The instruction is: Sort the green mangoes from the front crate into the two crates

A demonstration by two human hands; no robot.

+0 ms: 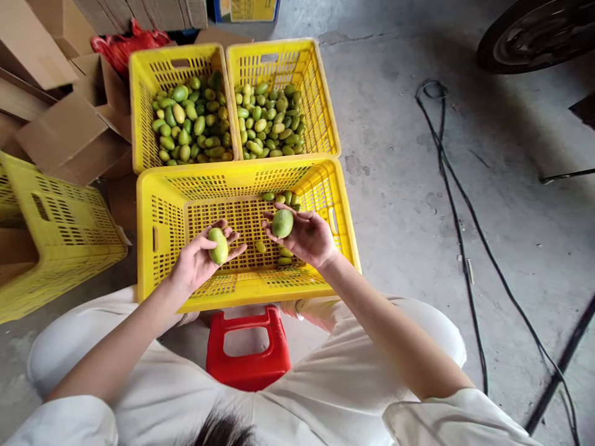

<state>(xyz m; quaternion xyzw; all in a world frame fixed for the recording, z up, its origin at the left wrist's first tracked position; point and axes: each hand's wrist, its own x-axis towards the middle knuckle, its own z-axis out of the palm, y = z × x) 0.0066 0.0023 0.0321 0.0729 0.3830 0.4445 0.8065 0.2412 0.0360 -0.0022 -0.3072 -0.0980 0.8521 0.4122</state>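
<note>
My left hand [198, 260] holds a yellow-green mango [218, 246] with the thumb across it and the other fingers spread. In my right hand [312, 238], palm up, a rounder green mango [282, 223] rests among the curled fingers. Both hands are above the near yellow crate [153, 282]. On its slatted floor lie several small mangoes [288, 198] in the far right corner. A lone one [260, 246] sits between my hands, and a few more [285, 260] lie partly hidden below my right wrist.
Two yellow crates [134, 118] [332, 133] with many green mangoes stand behind. Another yellow crate [69, 248] is at left, near cardboard boxes [69, 133] and red netting [127, 46]. A red stool [246, 371] is between my legs. Black cable [458, 229] and a wheel [525, 37] lie right.
</note>
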